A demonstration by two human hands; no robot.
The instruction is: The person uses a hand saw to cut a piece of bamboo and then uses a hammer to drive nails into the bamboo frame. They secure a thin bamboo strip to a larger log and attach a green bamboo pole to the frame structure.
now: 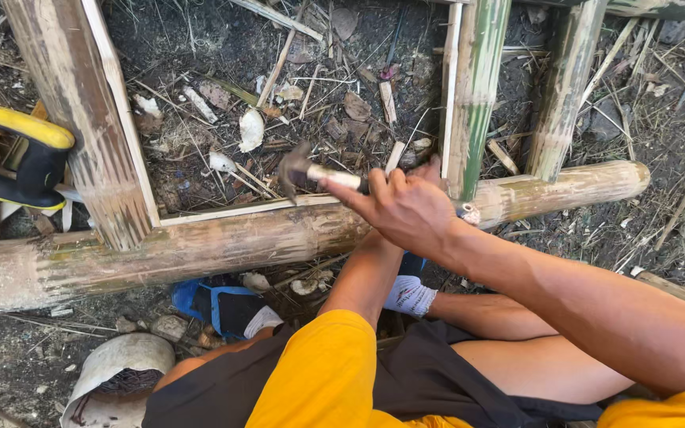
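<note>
My right hand [406, 210] is shut on a hammer [311, 173]. The dark hammer head points down over a thin bamboo strip [223, 211] that lies along a thick horizontal bamboo pole [160, 254]. My left arm reaches up under the right hand. Only a few fingertips of my left hand [431, 168] show, next to a green upright bamboo piece [477, 95]; what they hold is hidden. A wide split bamboo upright [81, 103] joins the pole at the left.
A yellow and black saw handle [9, 154] lies at the left. A whitish bowl-shaped container [116, 372] sits at the bottom left. My foot in a blue sandal [208, 303] and white sock rests below the pole. Dry leaves and bamboo scraps cover the dark soil.
</note>
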